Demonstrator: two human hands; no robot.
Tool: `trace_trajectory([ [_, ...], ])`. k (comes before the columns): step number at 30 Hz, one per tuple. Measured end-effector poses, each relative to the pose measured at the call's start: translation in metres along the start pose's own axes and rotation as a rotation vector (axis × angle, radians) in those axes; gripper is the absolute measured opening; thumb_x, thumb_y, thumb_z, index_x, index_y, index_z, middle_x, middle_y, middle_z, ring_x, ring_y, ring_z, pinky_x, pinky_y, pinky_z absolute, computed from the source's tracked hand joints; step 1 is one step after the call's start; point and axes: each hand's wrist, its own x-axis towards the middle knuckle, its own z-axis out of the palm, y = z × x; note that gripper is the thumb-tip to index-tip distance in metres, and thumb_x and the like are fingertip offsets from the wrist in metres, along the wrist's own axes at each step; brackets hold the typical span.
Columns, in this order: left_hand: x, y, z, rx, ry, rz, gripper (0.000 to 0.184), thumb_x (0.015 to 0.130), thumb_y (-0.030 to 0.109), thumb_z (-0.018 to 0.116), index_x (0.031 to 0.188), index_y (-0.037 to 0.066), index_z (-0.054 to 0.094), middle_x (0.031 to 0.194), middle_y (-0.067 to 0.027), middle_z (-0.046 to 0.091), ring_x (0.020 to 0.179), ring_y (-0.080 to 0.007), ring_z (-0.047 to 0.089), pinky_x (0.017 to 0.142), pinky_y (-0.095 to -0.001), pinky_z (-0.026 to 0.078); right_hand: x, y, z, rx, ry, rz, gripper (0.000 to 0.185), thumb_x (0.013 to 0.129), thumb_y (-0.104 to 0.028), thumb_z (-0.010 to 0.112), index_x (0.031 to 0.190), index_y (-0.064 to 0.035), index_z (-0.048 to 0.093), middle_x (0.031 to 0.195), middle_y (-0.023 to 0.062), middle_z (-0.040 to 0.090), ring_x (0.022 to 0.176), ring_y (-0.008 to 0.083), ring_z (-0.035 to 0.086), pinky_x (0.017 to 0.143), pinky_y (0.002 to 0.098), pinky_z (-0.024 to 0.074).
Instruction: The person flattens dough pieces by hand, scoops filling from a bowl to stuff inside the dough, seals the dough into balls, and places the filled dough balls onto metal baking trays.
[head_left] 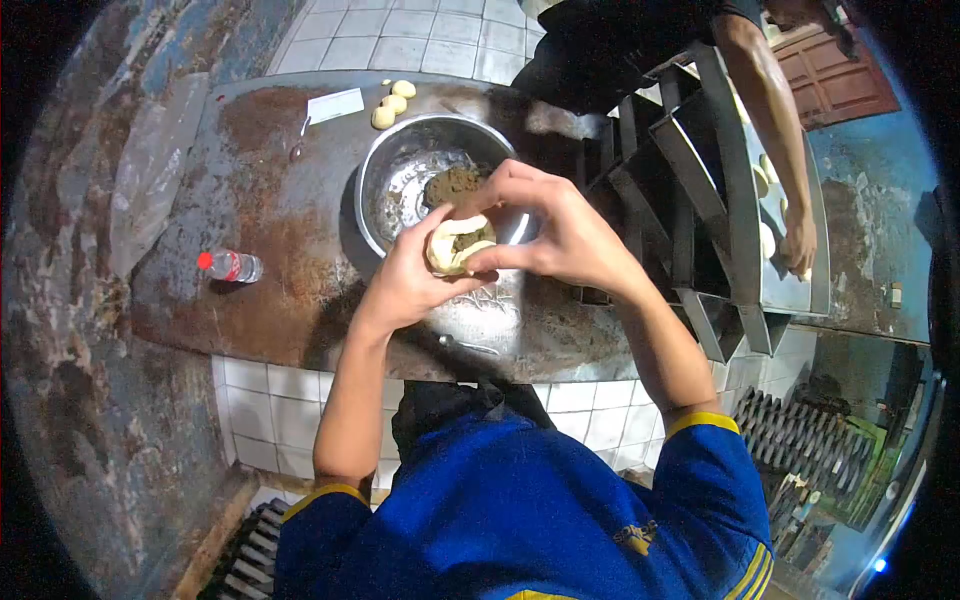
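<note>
Cupped in my left hand [405,275] is a pale piece of dough [443,250], wrapped partway around a dark greenish-brown filling that shows through its opening. My right hand [545,225] pinches the dough's edge from the right, thumb below and fingers above. Just beyond my hands stands a wide steel bowl [375,190] with a mound of the same brown filling [450,185] in it. Several round dough balls [397,97] lie on the table behind the bowl.
The worn metal table [270,190] bears a red-capped bottle [232,266], a white card [335,106] and a spoon [298,148]. At right stands a stack of metal trays [700,170]. A co-worker's hand [798,240] touches pieces on the top tray [790,290].
</note>
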Motion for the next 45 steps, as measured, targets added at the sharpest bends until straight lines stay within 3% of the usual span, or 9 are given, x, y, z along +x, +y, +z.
trace_trajectory([
  [5, -0.012, 0.031, 0.006, -0.224, -0.084, -0.023, 0.079, 0.074, 0.004, 0.094, 0.140, 0.002, 0.050, 0.129, -0.0070, 0.066, 0.115, -0.0134, 0.063, 0.097, -0.0297, 0.053, -0.020, 0.000, 0.007, 0.641, 0.112, 0.287, 0.030, 0.090, -0.017, 0.086, 0.113, -0.0031, 0.073, 0.106, 0.0031, 0.073, 0.097, 0.0123, 0.067, 0.084, 0.0286, 0.0550],
  [10, -0.010, 0.031, 0.027, -0.244, 0.127, 0.066, 0.035, 0.097, 0.020, 0.072, 0.125, 0.000, 0.062, 0.113, -0.0045, 0.069, 0.103, -0.0117, 0.067, 0.091, -0.0287, 0.054, -0.029, -0.010, 0.011, 0.897, 0.107, 0.485, 0.049, 0.094, -0.027, 0.081, 0.133, -0.0033, 0.063, 0.120, 0.0083, 0.068, 0.100, 0.0142, 0.067, 0.083, 0.0320, 0.0588],
  [15, -0.012, 0.027, 0.030, -0.262, 0.114, -0.005, 0.034, 0.099, 0.021, 0.066, 0.125, -0.001, 0.064, 0.110, -0.0049, 0.069, 0.089, -0.0119, 0.063, 0.081, -0.0286, 0.052, -0.036, -0.044, 0.002, 0.065, 0.187, 0.103, 0.099, 0.073, -0.037, 0.095, 0.155, -0.0057, 0.048, 0.140, 0.0139, 0.055, 0.118, 0.0241, 0.060, 0.104, 0.0407, 0.0509],
  [22, -0.011, 0.053, 0.027, -0.509, 0.005, -0.343, 0.042, 0.104, 0.035, 0.051, 0.139, 0.012, 0.051, 0.089, -0.0029, 0.064, 0.055, -0.0065, 0.055, 0.042, -0.0176, 0.035, -0.025, -0.030, 0.007, -0.082, 0.338, -0.192, 0.033, 0.086, -0.025, 0.086, 0.110, -0.0042, 0.078, 0.099, 0.0110, 0.068, 0.086, 0.0250, 0.069, 0.078, 0.0354, 0.0566],
  [27, -0.012, 0.068, 0.023, -0.718, -0.091, -0.233, 0.043, 0.107, 0.036, 0.055, 0.138, 0.007, 0.049, 0.075, -0.0016, 0.062, 0.054, -0.0051, 0.053, 0.042, -0.0191, 0.032, -0.026, -0.014, 0.022, 0.022, 0.484, -0.039, 0.018, 0.096, -0.013, 0.076, 0.109, -0.0015, 0.076, 0.091, 0.0097, 0.071, 0.086, 0.0206, 0.071, 0.077, 0.0303, 0.0571],
  [33, -0.001, 0.071, 0.027, -0.055, 0.294, 0.070, 0.044, 0.091, 0.013, 0.084, 0.127, 0.003, 0.058, 0.080, 0.0008, 0.068, 0.058, -0.0002, 0.050, 0.053, -0.0170, 0.036, -0.025, -0.015, 0.032, 1.426, 0.344, 0.305, 0.022, 0.105, -0.023, 0.067, 0.120, -0.0058, 0.065, 0.114, 0.0060, 0.069, 0.099, 0.0149, 0.070, 0.083, 0.0346, 0.0655],
  [39, 0.019, 0.085, 0.034, -0.029, 0.263, 0.340, 0.040, 0.086, 0.010, 0.084, 0.118, 0.003, 0.063, 0.098, -0.0057, 0.071, 0.086, -0.0093, 0.063, 0.078, -0.0249, 0.051, -0.028, -0.009, 0.057, 1.544, 0.211, 0.212, 0.026, 0.101, -0.015, 0.073, 0.124, -0.0124, 0.061, 0.123, 0.0028, 0.068, 0.110, 0.0134, 0.069, 0.081, 0.0301, 0.0653],
  [43, 0.031, 0.102, 0.067, -0.356, 0.104, 0.277, 0.036, 0.084, 0.004, 0.077, 0.115, 0.002, 0.058, 0.098, -0.0083, 0.071, 0.099, -0.0160, 0.069, 0.095, -0.0319, 0.054, -0.024, -0.022, 0.072, 1.512, 0.450, 0.046, 0.054, 0.094, -0.007, 0.079, 0.144, -0.0082, 0.057, 0.135, 0.0078, 0.066, 0.117, 0.0139, 0.066, 0.090, 0.0322, 0.0631],
  [45, 0.032, 0.104, 0.085, -0.332, 0.127, 0.283, 0.040, 0.083, 0.002, 0.077, 0.117, 0.003, 0.056, 0.097, -0.0081, 0.071, 0.100, -0.0158, 0.070, 0.096, -0.0321, 0.054, -0.025, -0.015, 0.074, 0.964, 0.826, -0.102, 0.055, 0.091, -0.004, 0.080, 0.142, -0.0022, 0.060, 0.135, 0.0096, 0.068, 0.117, 0.0147, 0.065, 0.099, 0.0333, 0.0565],
])
